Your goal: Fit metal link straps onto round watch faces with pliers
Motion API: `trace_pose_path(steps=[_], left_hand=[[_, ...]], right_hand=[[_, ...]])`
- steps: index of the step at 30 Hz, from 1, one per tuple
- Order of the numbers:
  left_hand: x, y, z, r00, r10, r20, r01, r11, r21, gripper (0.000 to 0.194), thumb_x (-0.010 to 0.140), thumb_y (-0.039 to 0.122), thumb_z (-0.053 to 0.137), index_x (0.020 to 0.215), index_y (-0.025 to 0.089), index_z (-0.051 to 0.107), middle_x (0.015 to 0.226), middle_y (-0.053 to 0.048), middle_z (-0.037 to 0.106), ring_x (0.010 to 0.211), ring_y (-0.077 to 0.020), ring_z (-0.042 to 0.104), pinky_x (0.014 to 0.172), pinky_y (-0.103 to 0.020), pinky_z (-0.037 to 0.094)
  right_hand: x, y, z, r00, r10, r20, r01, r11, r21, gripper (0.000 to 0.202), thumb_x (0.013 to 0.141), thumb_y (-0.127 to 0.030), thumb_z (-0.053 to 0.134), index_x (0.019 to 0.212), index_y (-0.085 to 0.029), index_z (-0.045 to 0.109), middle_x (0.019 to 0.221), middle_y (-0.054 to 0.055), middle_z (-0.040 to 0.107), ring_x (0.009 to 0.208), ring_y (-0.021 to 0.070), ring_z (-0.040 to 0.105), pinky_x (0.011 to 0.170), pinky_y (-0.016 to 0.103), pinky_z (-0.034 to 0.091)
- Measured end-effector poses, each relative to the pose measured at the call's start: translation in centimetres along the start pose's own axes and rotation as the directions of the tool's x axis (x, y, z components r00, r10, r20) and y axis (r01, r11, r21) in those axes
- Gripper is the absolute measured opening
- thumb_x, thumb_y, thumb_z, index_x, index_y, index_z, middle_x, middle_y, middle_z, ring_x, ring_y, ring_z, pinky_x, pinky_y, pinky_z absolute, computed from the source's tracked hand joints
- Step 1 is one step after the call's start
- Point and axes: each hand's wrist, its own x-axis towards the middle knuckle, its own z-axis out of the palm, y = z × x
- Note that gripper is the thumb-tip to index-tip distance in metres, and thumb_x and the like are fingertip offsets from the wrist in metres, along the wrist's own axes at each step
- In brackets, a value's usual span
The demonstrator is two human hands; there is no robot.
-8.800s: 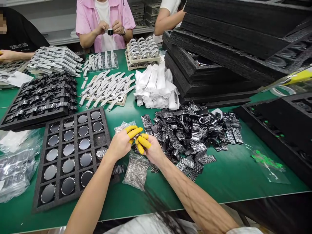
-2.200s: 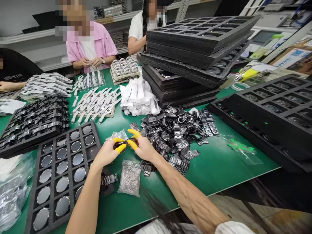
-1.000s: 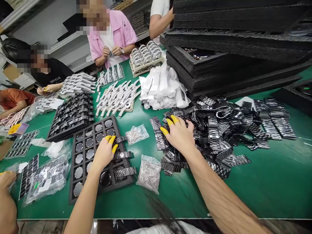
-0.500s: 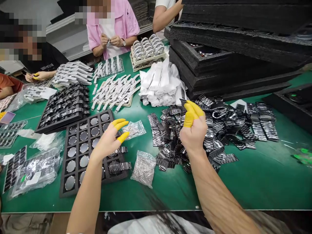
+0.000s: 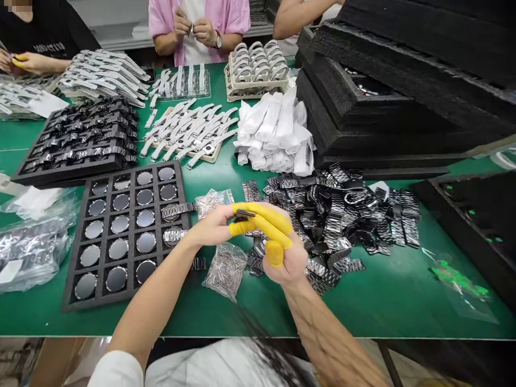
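My two hands meet over the middle of the table, with yellow finger covers on several fingers. Between them is a black watch strap (image 5: 244, 214), of which just a short dark end shows. My left hand (image 5: 212, 226) pinches that end between thumb and forefinger. From the other side, the bent fingers of my right hand (image 5: 286, 252) close on the strap, hiding most of it. Below and to the left lies a black foam tray (image 5: 107, 215) of round watch heads, a few with straps across them at its right side. A pile of black link straps (image 5: 334, 215) lies behind my right hand.
Bags of small metal pins (image 5: 226, 271) lie beside the tray. White wrapped bundles (image 5: 278, 126), white watches (image 5: 189, 129) and a filled black tray (image 5: 80, 134) stand farther back. Stacked foam trays (image 5: 371, 107) rise at right. Co-workers sit across the table.
My right hand has come left and down from the strap pile with a strap. My left hand has moved right, off the tray, to meet it. The view has shifted too.
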Motion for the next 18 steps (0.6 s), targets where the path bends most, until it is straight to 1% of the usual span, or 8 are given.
trace_pose_path(steps=[2,4,5,8,9,10,14,18], left_hand=[[-0.2,0.4,-0.4,0.991,-0.135,-0.015,0.13,0.972,-0.198,0.045,0.093,0.06,0.073,0.108,0.017,0.072,0.077,-0.003,0.074,0.053,-0.0126,0.065,0.053,-0.026,0.055],[-0.4,0.8,-1.0,0.964,-0.227,-0.136,0.17,0.926,-0.337,0.046,0.093,0.058,0.073,0.114,0.018,0.069,0.064,0.005,0.063,0.033,-0.0042,0.037,0.035,-0.019,0.032],[-0.4,0.9,-1.4,0.942,-0.249,-0.224,0.151,0.913,-0.379,0.047,0.093,0.057,0.073,0.119,0.018,0.068,0.063,0.007,0.061,0.032,-0.0026,0.029,0.033,-0.018,0.025],[-0.2,1.0,-2.2,0.87,-0.267,-0.415,0.079,0.905,-0.417,0.051,0.096,0.057,0.067,0.126,0.017,0.067,0.066,0.006,0.061,0.034,-0.0023,0.024,0.034,-0.019,0.022],[-0.1,0.9,-2.3,0.854,-0.275,-0.442,0.074,0.904,-0.42,0.05,0.097,0.057,0.064,0.125,0.016,0.068,0.066,0.005,0.062,0.034,-0.0028,0.026,0.034,-0.019,0.024],[0.0,0.8,-2.3,0.843,-0.285,-0.456,0.076,0.902,-0.424,0.05,0.098,0.057,0.062,0.124,0.015,0.069,0.067,0.004,0.063,0.035,-0.0032,0.027,0.035,-0.02,0.025],[0.2,0.4,-2.1,0.83,-0.3,-0.471,0.076,0.896,-0.437,0.047,0.095,0.054,0.064,0.119,0.013,0.071,0.066,0.002,0.064,0.036,-0.0042,0.029,0.035,-0.021,0.027],[0.1,0.4,-2.1,0.82,-0.283,-0.497,0.042,0.897,-0.44,0.046,0.095,0.054,0.063,0.114,0.013,0.072,0.067,0.002,0.064,0.037,-0.0048,0.031,0.035,-0.022,0.03]], right_hand=[[0.7,-0.1,0.1,0.994,0.084,0.067,-0.088,0.995,0.056,0.038,0.11,-0.039,0.043,0.139,-0.03,0.066,0.144,0.01,0.067,0.135,0.0304,0.062,0.113,0.055,0.052],[1.5,0.3,-0.3,0.945,0.218,0.244,-0.227,0.974,0.007,0.027,0.108,-0.032,0.051,0.127,-0.026,0.07,0.137,0.01,0.069,0.13,0.028,0.064,0.111,0.05,0.053],[1.7,0.5,-0.4,0.88,0.265,0.394,-0.269,0.962,-0.045,0.021,0.106,-0.03,0.057,0.119,-0.024,0.072,0.129,0.01,0.072,0.123,0.0271,0.068,0.106,0.046,0.055],[1.5,0.0,0.0,0.487,0.327,0.81,-0.205,0.944,-0.259,0.008,0.099,-0.022,0.066,0.102,-0.022,0.073,0.106,0.008,0.073,0.1,0.0244,0.071,0.09,0.039,0.058],[1.3,-0.5,0.4,0.374,0.362,0.854,-0.147,0.932,-0.331,0.007,0.098,-0.02,0.066,0.101,-0.021,0.073,0.104,0.008,0.073,0.097,0.0247,0.071,0.088,0.037,0.056],[1.1,-1.0,1.0,0.313,0.412,0.855,-0.095,0.91,-0.404,0.007,0.098,-0.019,0.065,0.101,-0.02,0.072,0.105,0.009,0.072,0.098,0.0256,0.071,0.086,0.037,0.055],[0.6,-2.7,2.6,0.24,0.581,0.778,-0.023,0.804,-0.594,0.01,0.1,-0.022,0.064,0.108,-0.017,0.068,0.109,0.012,0.072,0.098,0.0275,0.071,0.078,0.034,0.049],[0.9,-2.3,2.4,0.205,0.564,0.8,0.007,0.816,-0.578,0.009,0.103,-0.021,0.058,0.103,-0.018,0.066,0.102,0.01,0.073,0.087,0.0248,0.071,0.069,0.032,0.041]])
